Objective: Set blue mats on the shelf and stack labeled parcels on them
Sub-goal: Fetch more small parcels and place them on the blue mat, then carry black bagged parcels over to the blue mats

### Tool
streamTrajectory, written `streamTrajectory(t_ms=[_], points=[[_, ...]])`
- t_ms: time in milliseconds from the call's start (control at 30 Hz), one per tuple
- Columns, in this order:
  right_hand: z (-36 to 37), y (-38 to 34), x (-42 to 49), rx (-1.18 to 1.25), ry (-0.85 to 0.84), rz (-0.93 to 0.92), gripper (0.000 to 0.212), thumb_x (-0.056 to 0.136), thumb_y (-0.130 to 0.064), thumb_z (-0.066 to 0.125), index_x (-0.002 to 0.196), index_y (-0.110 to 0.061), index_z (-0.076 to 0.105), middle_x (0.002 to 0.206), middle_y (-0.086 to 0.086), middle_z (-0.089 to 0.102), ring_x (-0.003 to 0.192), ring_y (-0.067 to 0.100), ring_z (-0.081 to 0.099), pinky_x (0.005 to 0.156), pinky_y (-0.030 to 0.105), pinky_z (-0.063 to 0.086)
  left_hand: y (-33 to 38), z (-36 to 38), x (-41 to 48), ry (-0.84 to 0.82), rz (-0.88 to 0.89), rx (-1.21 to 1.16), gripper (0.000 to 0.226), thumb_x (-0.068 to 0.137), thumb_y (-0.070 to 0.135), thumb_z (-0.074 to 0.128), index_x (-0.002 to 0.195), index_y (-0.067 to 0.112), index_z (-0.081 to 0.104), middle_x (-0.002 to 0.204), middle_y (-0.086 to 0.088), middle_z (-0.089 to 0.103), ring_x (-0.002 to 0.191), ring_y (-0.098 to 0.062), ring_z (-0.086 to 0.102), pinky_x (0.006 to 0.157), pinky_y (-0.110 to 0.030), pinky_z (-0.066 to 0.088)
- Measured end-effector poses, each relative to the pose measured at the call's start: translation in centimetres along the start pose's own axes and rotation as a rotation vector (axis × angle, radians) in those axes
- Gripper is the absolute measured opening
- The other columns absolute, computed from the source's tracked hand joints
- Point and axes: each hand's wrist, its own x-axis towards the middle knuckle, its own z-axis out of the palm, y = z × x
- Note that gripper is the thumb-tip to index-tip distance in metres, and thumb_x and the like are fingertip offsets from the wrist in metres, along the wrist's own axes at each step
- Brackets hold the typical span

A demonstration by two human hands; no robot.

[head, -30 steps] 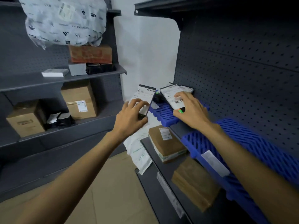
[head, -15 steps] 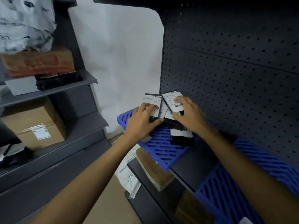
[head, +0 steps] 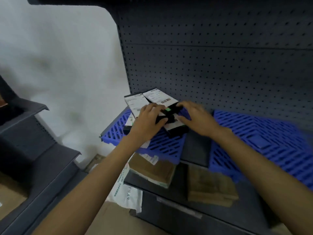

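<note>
Two blue slotted mats are lying on the dark metal shelf. The left mat is sitting askew, its near corner overhanging the shelf edge, and the right mat is lying square against the pegboard back, with a bare strip of shelf showing between them. Several small black parcels with white shipping labels are piling up loosely at the far end of the left mat, overlapping at odd angles. Both hands are working close together on this pile. The left hand is curling its fingers over the top of the pile, its thumb bearing on the near side. The right hand is arching against the pile's right side with fingertips and thumb touching it, though motion blur is hiding whether it is gripping or only steadying.

These parcels are looking like light, stiff little cartons, and their glossy labels are probably making them slide over one another. Taking each by its long edges, thumb on one side and fingers on the other, should be squaring them up better than pressing from above. The overhanging mat may be tipping under an off-centre load, so it likely wants pushing back first.

On the shelf below, two brown cardboard parcels are waiting, with a white mailer bag hanging at its left end.
</note>
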Motion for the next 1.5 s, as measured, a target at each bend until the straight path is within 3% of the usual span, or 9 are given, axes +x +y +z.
streamTrajectory(t_ms=[200,533,767,900,1100,1367,1500], points=[[-2.1,1.0,-10.8,-0.203,0.078,0.193,0.045,0.098,-0.033,0.055,0.14,-0.02,0.043,0.142,0.007,0.047,0.129,0.031,0.043,0.096,0.045,0.046,5.0,2.4,0.0,-0.106,0.239,-0.006,0.043,0.098,0.03,0.055,0.139,0.019,0.049,0.137,-0.006,0.047,0.129,-0.029,0.043,0.097,-0.042,0.046],[-11.5,3.6,-30.9,-0.462,0.072,0.622,0.044,0.094,-0.033,0.057,0.135,-0.022,0.046,0.136,0.008,0.052,0.121,0.034,0.051,0.09,0.042,0.044,23.1,5.9,-1.9,-0.266,0.59,0.08,0.049,0.096,0.031,0.057,0.143,0.026,0.045,0.144,0.001,0.049,0.132,-0.028,0.044,0.095,-0.045,0.046],[-19.1,5.9,-47.5,-0.555,0.071,0.854,0.046,0.095,-0.035,0.054,0.138,-0.021,0.043,0.136,0.01,0.052,0.121,0.033,0.051,0.089,0.042,0.044,41.2,8.5,-5.6,-0.287,0.789,0.089,0.048,0.093,0.029,0.061,0.139,0.026,0.049,0.138,-0.003,0.054,0.127,-0.03,0.049,0.097,-0.046,0.045],[-23.6,6.9,-58.5,-0.62,0.089,1.011,0.054,0.093,-0.036,0.056,0.142,-0.021,0.04,0.141,0.008,0.048,0.127,0.032,0.048,0.093,0.042,0.044,52.8,10.9,-8.7,-0.276,0.927,0.062,0.046,0.092,0.028,0.061,0.137,0.027,0.05,0.134,-0.004,0.055,0.125,-0.03,0.051,0.092,-0.044,0.046],[-29.0,8.3,-73.4,-0.666,0.113,1.233,0.046,0.093,-0.033,0.052,0.137,-0.022,0.042,0.131,0.007,0.053,0.12,0.033,0.051,0.084,0.041,0.045,67.0,14.6,-13.7,-0.251,1.075,0.021,0.043,0.095,0.032,0.06,0.136,0.027,0.051,0.131,-0.002,0.057,0.121,-0.029,0.053,0.082,-0.042,0.048],[-31.7,11.7,-83.7,-0.606,0.167,1.351,0.042,0.094,-0.039,0.05,0.132,-0.021,0.046,0.125,0.006,0.055,0.114,0.031,0.055,0.074,0.035,0.037,80.2,19.0,-17.0,-0.306,1.209,-0.021,0.046,0.093,0.042,0.061,0.135,0.025,0.052,0.13,-0.001,0.058,0.121,-0.026,0.054,0.082,-0.042,0.049],[-33.3,15.7,-86.9,-0.562,0.147,1.368,0.037,0.094,-0.036,0.052,0.127,-0.019,0.049,0.123,0.007,0.056,0.112,0.031,0.055,0.074,0.037,0.04,84.9,22.3,-16.2,-0.308,1.201,-0.017,0.045,0.093,0.043,0.06,0.133,0.024,0.053,0.129,-0.002,0.059,0.12,-0.027,0.053,0.082,-0.042,0.048]])
